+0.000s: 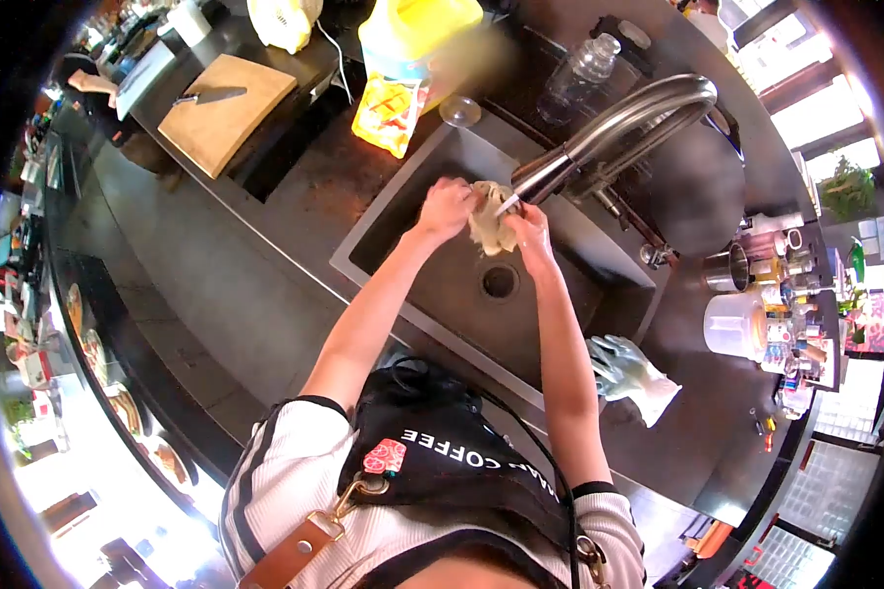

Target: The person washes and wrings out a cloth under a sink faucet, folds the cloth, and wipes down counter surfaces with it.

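Note:
A crumpled beige cloth (pixel 488 228) hangs between my two hands, over the dark sink (pixel 427 285). My left hand (pixel 448 208) grips its left side with the fingers curled in. On the other side, my right hand (pixel 530 236) pinches the cloth's right edge, close under the faucet's spout. Water from the metal faucet (pixel 609 128) appears to run onto the cloth. Below the cloth, the round drain (pixel 500 282) shows in the sink floor.
Left of the sink lies a wooden cutting board (pixel 228 108) with a knife (pixel 211 95) on it. A yellow packet (pixel 388 113) and a large yellow jug (pixel 412 34) stand behind the sink. Rubber gloves (pixel 630 376) lie at its right edge, near a white tub (pixel 734 326).

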A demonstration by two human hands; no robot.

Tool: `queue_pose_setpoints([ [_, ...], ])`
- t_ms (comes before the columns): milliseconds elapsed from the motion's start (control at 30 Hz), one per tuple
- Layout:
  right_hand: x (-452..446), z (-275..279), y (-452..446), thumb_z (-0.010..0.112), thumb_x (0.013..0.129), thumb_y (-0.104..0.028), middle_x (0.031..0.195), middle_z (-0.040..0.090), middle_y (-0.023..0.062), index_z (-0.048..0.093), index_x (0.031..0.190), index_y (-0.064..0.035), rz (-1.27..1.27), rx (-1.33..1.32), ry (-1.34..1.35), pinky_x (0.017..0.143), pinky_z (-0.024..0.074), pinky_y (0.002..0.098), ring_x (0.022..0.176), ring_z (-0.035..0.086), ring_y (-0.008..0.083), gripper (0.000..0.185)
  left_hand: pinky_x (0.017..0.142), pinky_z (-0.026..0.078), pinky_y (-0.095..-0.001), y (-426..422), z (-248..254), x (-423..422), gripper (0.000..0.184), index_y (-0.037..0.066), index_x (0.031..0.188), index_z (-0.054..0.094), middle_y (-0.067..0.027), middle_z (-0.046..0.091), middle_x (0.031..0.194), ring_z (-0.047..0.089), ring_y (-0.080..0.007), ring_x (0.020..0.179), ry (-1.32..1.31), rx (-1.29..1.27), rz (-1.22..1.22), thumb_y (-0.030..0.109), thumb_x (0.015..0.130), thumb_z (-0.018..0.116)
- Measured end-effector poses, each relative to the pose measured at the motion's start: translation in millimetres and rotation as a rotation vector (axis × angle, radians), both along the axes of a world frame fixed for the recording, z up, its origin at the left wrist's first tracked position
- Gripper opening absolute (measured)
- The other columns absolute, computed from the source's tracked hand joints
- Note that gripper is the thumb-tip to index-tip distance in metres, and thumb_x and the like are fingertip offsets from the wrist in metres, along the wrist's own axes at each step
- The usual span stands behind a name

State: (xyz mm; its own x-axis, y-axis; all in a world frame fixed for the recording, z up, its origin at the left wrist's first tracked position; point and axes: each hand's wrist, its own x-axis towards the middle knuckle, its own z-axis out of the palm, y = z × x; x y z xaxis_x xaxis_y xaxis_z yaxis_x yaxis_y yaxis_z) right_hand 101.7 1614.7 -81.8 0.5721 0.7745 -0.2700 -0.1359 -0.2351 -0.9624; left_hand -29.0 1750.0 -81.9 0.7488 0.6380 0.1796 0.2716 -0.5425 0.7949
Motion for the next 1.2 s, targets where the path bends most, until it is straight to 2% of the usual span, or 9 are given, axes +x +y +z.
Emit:
queue_pose_setpoints([
  [100,-3,-2,-6,0.058,0.076,-0.001,0.082,0.061,0.0108,0.061,0.1,0.0027,0.068,-0.03,-0.444,0.069,0.0454,0.032,0.074,0.056,0.0203,0.024,0.078,0.046,-0.0402,9,24,-14,0.035,0.001,0.086,0.063,-0.0127,0.063,0.081,0.059,-0.036,0.08,0.126,0.406,-0.204,0.032,0.093,0.049],
  [200,6,-9,-15,0.063,0.077,-0.005,0.087,0.065,0.0192,0.061,0.102,0.0032,0.064,-0.159,-0.62,0.074,0.0488,0.038,0.083,0.064,0.0296,0.027,0.073,0.047,-0.0389,10,43,-23,0.034,0.003,0.085,0.064,-0.013,0.062,0.077,0.061,-0.0298,0.075,0.295,0.059,-0.087,0.032,0.095,0.049],
  [333,0,3,-14,0.059,0.074,0.001,0.087,0.067,0.0144,0.063,0.104,0.0036,-0.142,-0.216,-0.519,0.075,0.0489,0.0326,0.082,0.063,0.0212,0.03,0.071,0.047,-0.0285,7,34,-18,0.037,0.001,0.086,0.065,-0.0008,0.063,0.078,0.058,-0.0087,0.075,-0.308,-0.894,-0.053,0.033,0.098,0.052],
  [500,0,-17,-13,0.063,0.083,-0.011,0.106,0.065,0.0116,0.056,0.12,0.0021,-0.075,0.096,-0.167,0.082,0.0478,0.0316,0.093,0.061,0.0205,0.04,0.088,0.048,-0.0308,-8,28,-14,0.035,0.002,0.115,0.058,-0.0037,0.065,0.101,0.062,-0.0139,0.092,-0.404,-1.231,-0.202,0.032,0.098,0.053],
  [633,-8,0,-18,0.063,0.088,-0.013,0.104,0.064,0.0081,0.056,0.119,0.002,-0.012,0.168,-0.024,0.079,0.048,0.0288,0.091,0.059,0.0142,0.036,0.084,0.05,-0.0305,-2,12,-2,0.027,0.001,0.118,0.056,-0.0045,0.064,0.104,0.062,-0.014,0.093,-0.453,-1.215,-0.207,0.016,0.095,0.058],
  [900,-37,13,12,0.066,0.089,-0.023,0.091,0.064,0.0013,0.063,0.103,0.0,-0.065,0.13,-0.09,0.071,0.0488,0.0269,0.081,0.058,0.0094,0.027,0.07,0.051,-0.0298,-1,-56,32,0.012,0.014,0.103,0.055,-0.0018,0.061,0.089,0.058,-0.0125,0.08,-0.605,-1.262,0.139,0.022,0.095,0.059],
  [1000,-60,19,41,0.068,0.084,-0.032,0.075,0.065,0.0128,0.064,0.091,-0.0043,-0.146,0.141,-0.827,0.068,0.0499,0.036,0.069,0.061,0.0282,0.029,0.075,0.05,-0.0333,-17,-59,43,0.016,0.013,0.101,0.055,-0.0045,0.061,0.091,0.059,-0.017,0.083,-0.721,-1.464,-0.265,0.029,0.097,0.052],
  [1067,-55,16,44,0.066,0.082,-0.036,0.083,0.067,0.0165,0.064,0.09,-0.0108,-0.16,-0.292,-1.11,0.069,0.0504,0.0445,0.076,0.064,0.0395,0.026,0.077,0.051,-0.0341,-26,-59,45,0.021,0.011,0.102,0.057,-0.0053,0.062,0.094,0.06,-0.0176,0.086,-0.686,-1.421,-0.338,0.031,0.097,0.052],
  [1200,-15,13,25,0.062,0.084,-0.037,0.082,0.067,0.0173,0.066,0.087,-0.006,-0.31,-0.448,-0.855,0.072,0.0496,0.046,0.077,0.063,0.0389,0.031,0.08,0.052,-0.0345,-40,-37,37,0.03,0.006,0.107,0.062,-0.006,0.063,0.102,0.061,-0.017,0.092,-0.475,-1.379,-0.104,0.031,0.095,0.055],
])
